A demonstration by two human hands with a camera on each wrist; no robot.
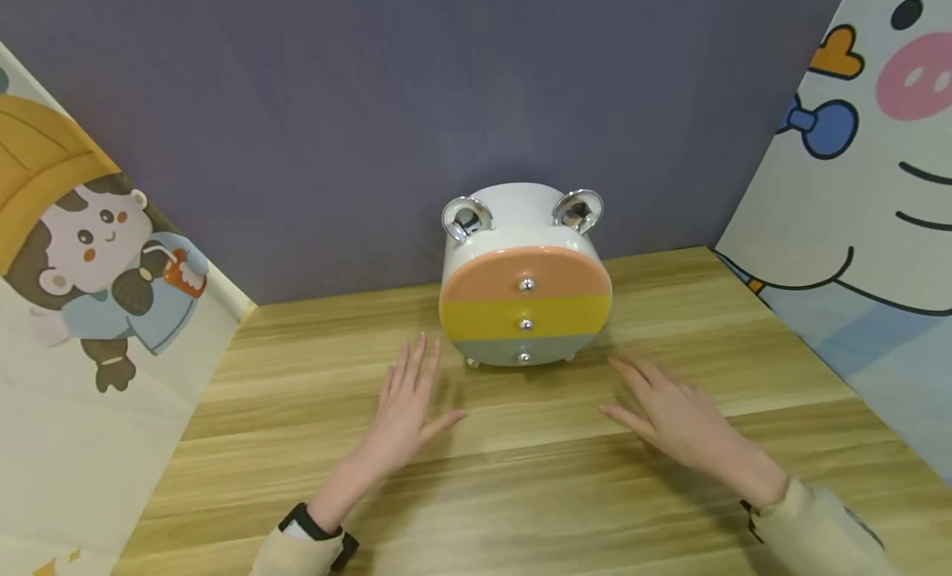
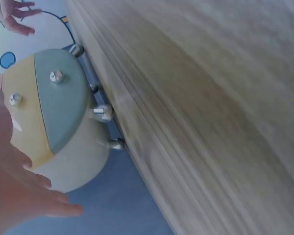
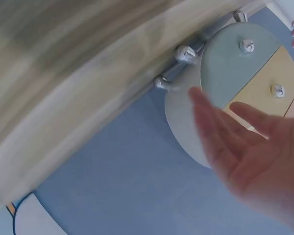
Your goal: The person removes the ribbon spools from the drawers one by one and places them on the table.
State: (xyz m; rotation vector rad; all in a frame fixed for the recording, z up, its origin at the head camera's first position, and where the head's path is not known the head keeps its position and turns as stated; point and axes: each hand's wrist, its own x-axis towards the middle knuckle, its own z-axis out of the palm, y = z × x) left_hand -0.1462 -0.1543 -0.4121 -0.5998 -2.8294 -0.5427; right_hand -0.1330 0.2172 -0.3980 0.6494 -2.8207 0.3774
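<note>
A small rounded drawer box (image 1: 525, 311) stands on the wooden table near the back wall. Its front has an orange, a yellow and a grey-green drawer, each with a silver knob, and two silver ring ears (image 1: 578, 211) top it. My left hand (image 1: 402, 415), fingers spread and straight, is in front of its left side, holding nothing. On the other side, my right hand (image 1: 680, 415) reaches in with fingers extended and thumb apart, also holding nothing. In the left wrist view the box's short silver feet (image 2: 103, 112) show below the grey-green drawer.
A dark grey wall (image 1: 335, 146) rises behind the box. The left panel (image 1: 59, 460) carries a cartoon figure in a yellow hat, and the right panel (image 1: 892, 254) a pig-nosed cartoon. Wood-grain tabletop (image 1: 535, 493) spreads between and in front of the hands.
</note>
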